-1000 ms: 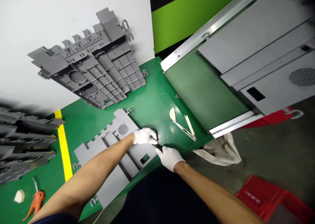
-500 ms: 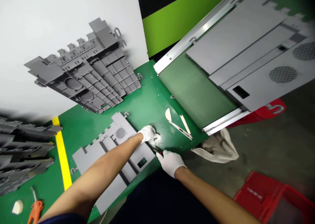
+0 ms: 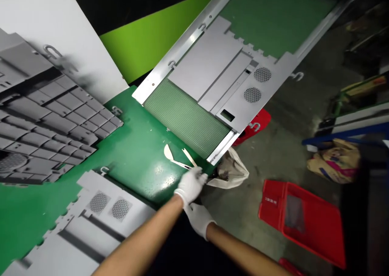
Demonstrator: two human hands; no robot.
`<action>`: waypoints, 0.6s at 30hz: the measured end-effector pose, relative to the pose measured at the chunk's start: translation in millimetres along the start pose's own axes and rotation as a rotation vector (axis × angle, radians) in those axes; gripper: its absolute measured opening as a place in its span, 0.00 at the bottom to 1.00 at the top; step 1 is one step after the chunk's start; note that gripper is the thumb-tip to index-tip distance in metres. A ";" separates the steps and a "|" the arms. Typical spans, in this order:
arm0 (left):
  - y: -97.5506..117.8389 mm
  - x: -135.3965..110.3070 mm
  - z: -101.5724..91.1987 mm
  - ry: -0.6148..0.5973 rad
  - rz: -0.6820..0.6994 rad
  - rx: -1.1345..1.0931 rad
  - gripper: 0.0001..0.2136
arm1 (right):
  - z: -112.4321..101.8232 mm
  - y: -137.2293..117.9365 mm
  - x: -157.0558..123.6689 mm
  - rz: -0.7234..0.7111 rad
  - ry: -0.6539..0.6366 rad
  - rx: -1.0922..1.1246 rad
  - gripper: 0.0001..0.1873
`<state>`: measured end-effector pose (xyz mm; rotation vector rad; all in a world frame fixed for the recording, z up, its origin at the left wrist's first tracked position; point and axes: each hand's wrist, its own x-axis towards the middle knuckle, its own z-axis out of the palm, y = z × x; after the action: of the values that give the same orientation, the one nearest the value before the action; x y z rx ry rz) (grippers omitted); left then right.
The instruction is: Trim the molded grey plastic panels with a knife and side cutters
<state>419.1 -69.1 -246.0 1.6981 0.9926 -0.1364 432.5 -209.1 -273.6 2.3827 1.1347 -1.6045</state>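
My left hand (image 3: 191, 184), in a white glove, reaches across the table's right edge close to the mouth of a pale bag (image 3: 232, 179). Its fingers are slightly bent and a little apart, with nothing visible in them. Behind and below it is my gloved right hand (image 3: 199, 220); the left wrist hides its fingertips, so whether it holds anything cannot be seen. Just beyond the left hand lie a cream rounded piece on a thin blade-like strip (image 3: 169, 152) and a narrow cream stick (image 3: 189, 157). A grey plastic panel (image 3: 100, 231) with round grilles rests on the green table (image 3: 136, 142) to the left.
A conveyor (image 3: 185, 120) carries another grey panel (image 3: 212, 61) beyond the table. One more panel (image 3: 54, 118) leans against the white wall at left. Red bins (image 3: 316, 223) stand on the floor at right, with a brown sack (image 3: 334, 160) farther off.
My view has swung right. My left hand has moved from the dark bits beside the panel to the table edge near the bag. My right hand has come in behind it.
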 end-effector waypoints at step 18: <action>-215.4 -85.3 -242.8 0.488 -0.398 0.259 0.26 | 26.0 -186.9 64.7 -0.339 -0.094 -0.150 0.40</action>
<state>128.5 97.4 -266.6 1.7863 1.7387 -0.1148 313.5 -48.9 -275.0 2.0837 1.6442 -1.6292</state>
